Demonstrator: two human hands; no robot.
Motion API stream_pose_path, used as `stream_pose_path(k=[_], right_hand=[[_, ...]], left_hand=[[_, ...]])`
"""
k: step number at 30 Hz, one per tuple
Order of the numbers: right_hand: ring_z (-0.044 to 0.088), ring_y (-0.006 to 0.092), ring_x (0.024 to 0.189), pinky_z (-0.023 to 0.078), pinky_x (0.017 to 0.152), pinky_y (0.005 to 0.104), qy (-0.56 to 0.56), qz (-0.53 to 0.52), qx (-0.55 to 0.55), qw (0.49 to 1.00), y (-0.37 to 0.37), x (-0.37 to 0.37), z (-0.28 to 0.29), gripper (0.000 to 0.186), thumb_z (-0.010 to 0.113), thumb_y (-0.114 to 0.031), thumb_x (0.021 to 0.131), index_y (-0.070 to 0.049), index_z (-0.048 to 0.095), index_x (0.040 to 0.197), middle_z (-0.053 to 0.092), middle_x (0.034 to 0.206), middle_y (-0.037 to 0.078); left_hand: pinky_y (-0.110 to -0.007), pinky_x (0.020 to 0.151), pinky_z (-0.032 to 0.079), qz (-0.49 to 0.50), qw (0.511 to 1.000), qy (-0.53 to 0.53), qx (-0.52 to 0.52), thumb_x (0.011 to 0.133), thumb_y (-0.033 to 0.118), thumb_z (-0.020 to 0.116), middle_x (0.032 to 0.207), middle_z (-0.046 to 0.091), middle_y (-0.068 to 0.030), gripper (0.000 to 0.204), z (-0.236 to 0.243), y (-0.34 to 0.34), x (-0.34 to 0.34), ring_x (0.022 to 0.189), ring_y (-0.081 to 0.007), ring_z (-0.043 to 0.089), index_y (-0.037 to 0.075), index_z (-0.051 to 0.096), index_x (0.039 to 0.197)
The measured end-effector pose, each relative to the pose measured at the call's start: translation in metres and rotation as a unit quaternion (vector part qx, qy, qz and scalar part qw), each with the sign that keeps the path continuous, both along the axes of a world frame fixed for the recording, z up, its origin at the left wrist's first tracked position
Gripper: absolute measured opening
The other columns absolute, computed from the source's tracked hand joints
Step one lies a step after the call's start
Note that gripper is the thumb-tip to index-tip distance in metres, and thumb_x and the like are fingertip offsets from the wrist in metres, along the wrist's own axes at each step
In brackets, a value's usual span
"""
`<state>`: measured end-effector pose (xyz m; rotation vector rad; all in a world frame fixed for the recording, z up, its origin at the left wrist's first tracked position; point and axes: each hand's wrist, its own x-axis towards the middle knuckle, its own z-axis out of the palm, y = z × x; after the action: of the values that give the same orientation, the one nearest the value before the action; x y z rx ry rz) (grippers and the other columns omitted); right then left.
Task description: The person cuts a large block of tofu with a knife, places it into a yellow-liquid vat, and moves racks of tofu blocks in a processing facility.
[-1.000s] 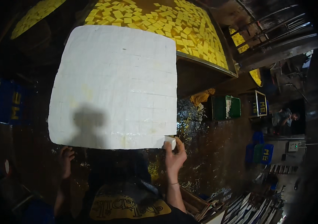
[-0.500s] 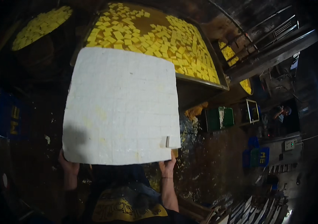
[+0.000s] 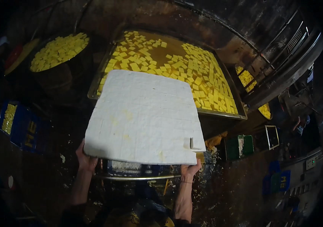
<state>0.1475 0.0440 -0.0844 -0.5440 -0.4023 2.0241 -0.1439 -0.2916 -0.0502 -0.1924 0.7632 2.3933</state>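
A large white slab of what looks like tofu (image 3: 146, 117), scored into a grid of squares, is held up in front of me. At its near right corner a piece is gone, and a bit of tan board (image 3: 200, 157) shows beneath; a small block stands tipped beside that notch. My left hand (image 3: 87, 158) grips the near left corner, my right hand (image 3: 190, 169) the near right corner. Both are closed, with the fingers partly hidden underneath. Beyond the slab, its far edge overlapping in view, lies a wide metal vat (image 3: 222, 114) of yellow liquid with many yellow tofu blocks.
A round tub (image 3: 57, 77) heaped with yellow blocks stands far left, a blue crate (image 3: 21, 130) nearer. On the right are a green crate (image 3: 246, 145), a pale frame (image 3: 271, 137) and blue crates (image 3: 273, 179). A metal bar (image 3: 142, 177) crosses below the slab. Scraps litter the dark floor.
The view has tilted up, so the vat and tub sit lower and farther right. The slab appears lower and flatter, and a metal bar now shows beneath it. Both hands keep their hold.
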Motion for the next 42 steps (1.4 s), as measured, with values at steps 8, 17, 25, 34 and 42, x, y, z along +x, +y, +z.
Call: stream_pose_path(k=[8,17,25,34,42], right_hand=[[0.064,0.0227,0.103,0.052,0.092,0.0385,0.02,-0.016,0.011,1.0,0.129,-0.087,0.011,0.042,0.053,-0.015,0.081,-0.001,0.057,0.12,0.066,0.112,0.01],[0.065,0.0193,0.093,0.054,0.087,0.0363,-0.017,-0.057,-0.031,0.998,0.197,-0.116,0.02,0.035,0.052,-0.007,0.073,-0.001,0.061,0.106,0.065,0.103,0.006],[0.063,0.0233,0.096,0.052,0.091,0.0427,-0.059,-0.067,-0.058,0.994,0.234,-0.14,0.037,0.037,0.051,-0.009,0.071,-0.002,0.06,0.106,0.064,0.102,0.007],[0.064,0.0243,0.09,0.055,0.079,0.0389,-0.14,-0.024,0.1,0.985,0.282,-0.216,0.121,0.036,0.052,-0.009,0.069,-0.005,0.062,0.104,0.064,0.102,0.008],[0.059,0.0222,0.065,0.049,0.054,0.0355,-0.283,-0.068,0.187,0.938,0.344,-0.353,0.153,0.023,0.056,-0.015,0.076,-0.005,0.064,0.095,0.06,0.079,0.008]], left_hand=[[-0.039,0.101,0.041,0.012,0.997,0.067,0.023,0.099,0.036,0.04,0.125,0.061,-0.0093,0.046,0.001,0.144,-0.08,0.115,-0.0256,0.057,0.002,0.055,0.126],[-0.042,0.105,0.04,0.035,0.999,-0.03,0.016,0.099,0.034,0.046,0.129,0.059,-0.0092,0.043,-0.016,0.234,-0.122,0.12,-0.0261,0.054,0.004,0.054,0.128],[-0.042,0.094,0.05,-0.039,0.972,-0.07,-0.221,0.099,0.054,0.038,0.117,0.064,-0.016,0.064,-0.014,0.262,-0.161,0.108,-0.0287,0.062,0.0,0.046,0.132],[-0.047,0.106,0.029,0.05,0.402,0.536,-0.741,0.095,0.035,0.055,0.143,0.033,-0.0252,0.061,-0.011,0.144,-0.103,0.13,-0.0382,0.037,-0.004,0.035,0.139],[-0.053,0.072,0.051,-0.097,0.549,0.405,-0.725,0.089,0.034,0.065,0.096,0.066,-0.0268,0.064,-0.044,0.077,-0.105,0.086,-0.0474,0.063,0.0,0.036,0.136]])
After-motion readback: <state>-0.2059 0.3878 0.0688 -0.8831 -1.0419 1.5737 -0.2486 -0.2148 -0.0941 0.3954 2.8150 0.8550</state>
